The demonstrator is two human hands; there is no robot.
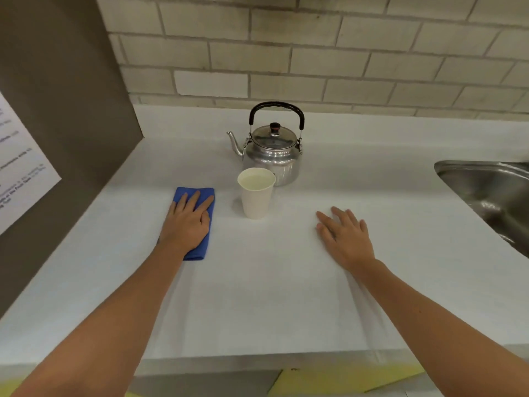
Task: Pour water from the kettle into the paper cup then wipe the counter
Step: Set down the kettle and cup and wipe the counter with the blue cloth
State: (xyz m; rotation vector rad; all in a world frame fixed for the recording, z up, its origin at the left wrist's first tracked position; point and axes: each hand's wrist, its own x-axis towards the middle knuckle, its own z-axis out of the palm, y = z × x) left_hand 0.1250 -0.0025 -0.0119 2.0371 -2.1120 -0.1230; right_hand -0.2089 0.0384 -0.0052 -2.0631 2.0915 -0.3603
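Note:
A shiny metal kettle (273, 151) with a black handle stands upright at the back of the white counter (257, 296), spout to the left. Just in front of it stands a white paper cup (256, 200) with water inside. Left of the cup lies a folded blue cloth (204, 245). My left hand (187, 222) presses flat on the cloth, fingers spread and pointing away from me. My right hand (345, 236) rests flat on the bare counter to the right of the cup, fingers apart, holding nothing.
A steel sink (486, 193) is set into the counter at the right. A brown side panel (71, 110) with a printed paper sheet (20, 167) closes the left side. A tiled wall (315, 53) runs along the back. The counter's front edge is near me.

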